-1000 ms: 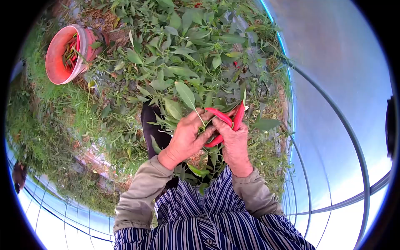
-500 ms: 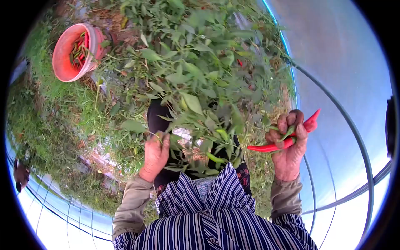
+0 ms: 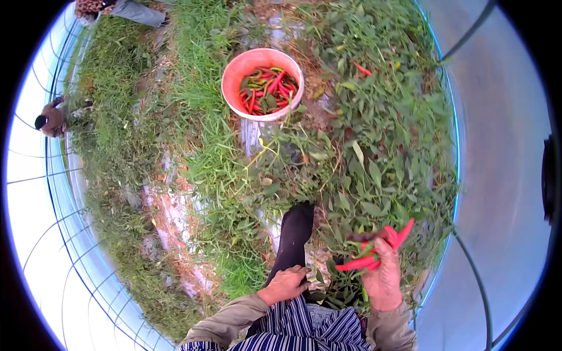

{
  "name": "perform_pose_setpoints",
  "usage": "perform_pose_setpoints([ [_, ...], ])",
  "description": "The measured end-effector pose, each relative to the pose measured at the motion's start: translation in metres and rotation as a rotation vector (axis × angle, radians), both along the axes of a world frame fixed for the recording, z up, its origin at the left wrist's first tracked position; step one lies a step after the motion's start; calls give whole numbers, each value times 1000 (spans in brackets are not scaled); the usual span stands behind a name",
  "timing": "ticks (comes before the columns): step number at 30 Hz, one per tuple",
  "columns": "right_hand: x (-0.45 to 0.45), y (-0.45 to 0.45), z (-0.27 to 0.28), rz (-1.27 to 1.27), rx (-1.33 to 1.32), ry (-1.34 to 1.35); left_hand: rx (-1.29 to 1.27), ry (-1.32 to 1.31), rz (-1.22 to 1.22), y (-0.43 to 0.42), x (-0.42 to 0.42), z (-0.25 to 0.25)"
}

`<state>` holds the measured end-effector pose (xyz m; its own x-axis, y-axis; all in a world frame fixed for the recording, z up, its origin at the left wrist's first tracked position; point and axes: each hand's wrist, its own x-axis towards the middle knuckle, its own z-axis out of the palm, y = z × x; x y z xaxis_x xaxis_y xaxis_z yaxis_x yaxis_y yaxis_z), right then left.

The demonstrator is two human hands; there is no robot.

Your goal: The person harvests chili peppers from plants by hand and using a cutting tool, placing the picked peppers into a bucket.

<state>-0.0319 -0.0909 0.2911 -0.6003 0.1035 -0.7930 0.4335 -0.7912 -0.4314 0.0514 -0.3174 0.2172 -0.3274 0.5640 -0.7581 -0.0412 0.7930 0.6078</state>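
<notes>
In the head view, a bunch of long, glossy red peppers with green stems (image 3: pixel 366 262) is in the person's right hand (image 3: pixel 384 275), lying across the upper part of the hand at the fingers and thumb. This hand is closed around the bunch, its thumb pressed over the peppers. The left hand (image 3: pixel 287 284), back upward and fingers slightly bent, lies over the black-clothed leg (image 3: pixel 295 234), well apart from the bunch; its palm is hidden, so I cannot tell whether it grips anything.

The held peppers fan out. One has its long axis slanting to the upper right, tip outward; a lower one lies nearly level, its tip to the left. A dark, brownish piece (image 3: pixel 356 237) also juts left above it.

Farther ahead and to the left of the bunch stands a round pinkish-orange plastic bucket with a pale rim (image 3: pixel 235 82), its mouth facing the camera and loose red and green peppers (image 3: pixel 274 85) inside. Low green leafy plants (image 3: pixel 374 169) fill the space between bunch and bucket. To the right, a bright blue edge line (image 3: pixel 458 158) borders a smooth grey-blue sheet wall (image 3: pixel 503 175), with a strip of foliage between it and the right hand.
</notes>
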Motion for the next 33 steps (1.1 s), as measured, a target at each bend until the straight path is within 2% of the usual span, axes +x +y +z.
perform_pose_setpoints([
  [2,-60,-32,3,111,-106,21,11,84,184,-24,-10,-8],
  [4,-125,-72,-15,116,-208,109,11,80,237,-45,-25,-11],
  [5,-160,-92,-29,154,-176,141,9,77,280,-54,-34,-12],
  [7,-230,-132,-102,149,-131,252,95,158,389,-71,-52,-16],
  [9,-274,-149,-134,328,-202,45,88,71,553,-87,-68,-20],
  [11,-288,-157,-180,390,41,-180,84,42,672,-103,-80,-33],
  [13,-257,-143,-195,445,317,28,52,13,698,-118,-93,-53],
  [14,-234,-132,-232,432,506,103,21,16,712,-125,-97,-63],
  [15,-208,-113,-264,677,811,75,-4,-4,725,-131,-100,-74],
  [16,-177,-99,-273,855,1016,26,-8,-29,766,-136,-104,-84],
  [18,-106,-63,-298,1231,1110,-66,-31,-59,798,-146,-110,-101],
  [19,-80,-49,-293,1492,1086,-270,-47,-57,793,-150,-115,-109],
  [20,-56,-43,-284,1672,1213,-383,28,-18,858,-153,-117,-116],
  [21,-46,-40,-268,1819,1071,-541,10,-113,937,-157,-117,-125],
  [23,-5,-20,-264,2008,997,-550,45,-178,1084,-165,-113,-136],
  [24,11,-13,-258,2075,990,-549,36,-117,1106,-166,-110,-138],
  [25,32,-2,-256,2070,988,-554,37,-118,1100,-165,-107,-140],
  [27,61,18,-253,1950,974,-393,-54,-201,1116,-166,-99,-139],
  [28,56,16,-242,1936,984,-375,44,-220,1160,-162,-95,-139],
  [31,44,14,-215,1837,1052,-332,13,-211,957,-150,-99,-121],
  [33,43,15,-208,1665,1078,-245,73,-218,936,-146,-100,-116],
])
